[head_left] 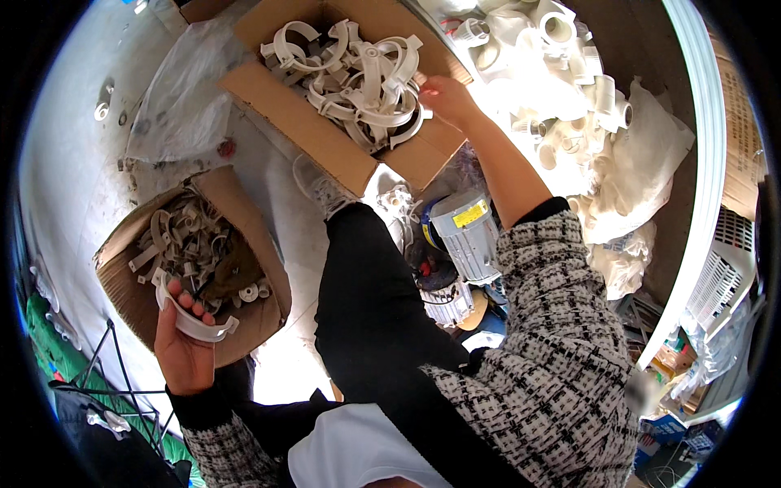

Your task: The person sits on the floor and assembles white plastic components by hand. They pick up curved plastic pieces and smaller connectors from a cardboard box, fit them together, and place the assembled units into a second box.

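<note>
Left hand (187,354) palm up, fingers curled round white clip (200,328), likely cradling its curve, beside near-left box (250,232); right hand (447,100) at clamps (373,77) in far box (281,114) (cannot tell grip).

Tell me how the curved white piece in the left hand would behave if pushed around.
The curved white piece is probably stiff: its arc extends past the left hand without sagging. It looks light for its size, being a thin, plastic-looking band. Its open curve would likely make it rock rather than roll.
</note>
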{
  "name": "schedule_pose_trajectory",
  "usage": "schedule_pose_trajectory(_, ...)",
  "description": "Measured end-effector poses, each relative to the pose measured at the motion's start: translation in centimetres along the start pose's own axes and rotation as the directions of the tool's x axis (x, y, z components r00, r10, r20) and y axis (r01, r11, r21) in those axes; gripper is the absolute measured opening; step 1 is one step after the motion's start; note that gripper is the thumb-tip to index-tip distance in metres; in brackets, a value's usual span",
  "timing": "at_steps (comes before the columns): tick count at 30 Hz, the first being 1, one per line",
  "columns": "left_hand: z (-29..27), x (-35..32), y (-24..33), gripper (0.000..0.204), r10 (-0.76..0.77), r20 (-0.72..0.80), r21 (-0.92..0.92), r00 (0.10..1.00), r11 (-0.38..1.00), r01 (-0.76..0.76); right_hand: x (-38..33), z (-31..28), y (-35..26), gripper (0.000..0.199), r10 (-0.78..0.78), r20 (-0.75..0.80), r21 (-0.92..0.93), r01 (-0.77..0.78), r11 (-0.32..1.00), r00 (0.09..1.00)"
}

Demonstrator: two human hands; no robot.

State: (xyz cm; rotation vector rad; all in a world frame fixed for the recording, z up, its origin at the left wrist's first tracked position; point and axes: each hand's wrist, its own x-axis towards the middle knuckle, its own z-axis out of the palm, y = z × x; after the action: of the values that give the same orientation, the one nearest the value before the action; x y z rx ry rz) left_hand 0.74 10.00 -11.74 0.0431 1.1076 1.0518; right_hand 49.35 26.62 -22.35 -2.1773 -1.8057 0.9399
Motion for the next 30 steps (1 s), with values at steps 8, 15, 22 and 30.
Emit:
schedule_pose_trajectory(8,0.7,-0.2,-0.3,0.028,-0.01,0.005,0.007,1.0,1.0,0.01,-0.6,1.5,1.9,0.066,0.121,0.077,0.277,-0.138,0.951,0.99)
schedule_pose_trajectory(15,0.2,-0.8,0.2,0.028,0.021,-0.029,0.029,0.999,0.999,-0.02,-2.7,-0.7,-4.3,0.035,0.155,-0.009,0.591,-0.12,0.798,0.988)
schedule_pose_trajectory(22,-0.1,-2.1,0.9,0.033,0.029,0.001,0.005,1.0,1.0,-0.029,-7.3,-6.5,-10.6,0.041,0.014,0.263,0.779,-0.221,0.587,0.965)
schedule_pose_trajectory(30,-2.1,2.2,-1.1,0.056,0.09,0.346,-0.174,0.934,0.984,-0.03,-11.6,-0.2,-22.3,0.038,-0.325,0.352,0.818,-0.12,0.562,0.878)
